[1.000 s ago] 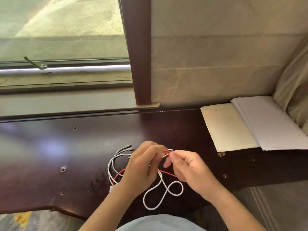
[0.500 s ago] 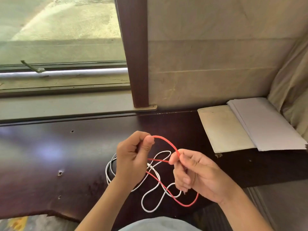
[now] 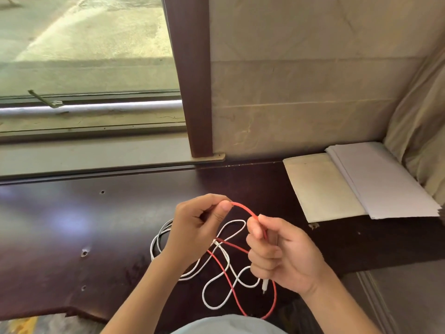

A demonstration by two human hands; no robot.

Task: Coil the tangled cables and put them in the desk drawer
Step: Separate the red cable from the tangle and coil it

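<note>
Left hand (image 3: 195,227): pinches thin red plastic cable (image 3: 245,209) at one end of a raised span. Right hand (image 3: 279,256): grips it just beside. Thin white cable (image 3: 216,283): tangled beneath, on dark glossy worktop (image 3: 84,225).

Soft window daylight, desktop glare

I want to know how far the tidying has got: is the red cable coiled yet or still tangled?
Still tangled: the red cable crosses the white cable in loose loops, pinched by the left hand and right hand.
</note>
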